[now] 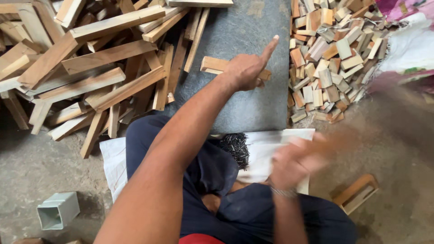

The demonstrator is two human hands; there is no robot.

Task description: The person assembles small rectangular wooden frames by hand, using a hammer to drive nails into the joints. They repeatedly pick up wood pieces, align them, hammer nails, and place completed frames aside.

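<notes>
Floor: rough grey concrete dusted with sawdust; the person sits cross-legged on it in dark trousers.
Surface: one grey stone slab lying flat on the floor straight ahead, bare apart from the wood under the left hand.
Long wood pile: one loose heap of long slats to the left of the slab, too many to count, some lapping onto the slab's left edge.
Short wood pile: one heap of small cut blocks to the right of the slab, too many to count.
Cloth: one bunched white and pink sheet at the top right, beside the blocks.
Paper: one white sheet spread on the floor at the slab's near edge, partly under the legs.
Nails: one dark heap of small nails on the paper, uncounted.
Box: one small pale square box, open end showing, on the floor at the lower left.
Wooden frame: one small piece on the floor at the lower right.
Left hand: pressing down on one short wood piece on the slab, fingers curled over it, index finger stretched out straight.
Right hand: blurred above the paper; whether it holds anything, I cannot tell.
</notes>
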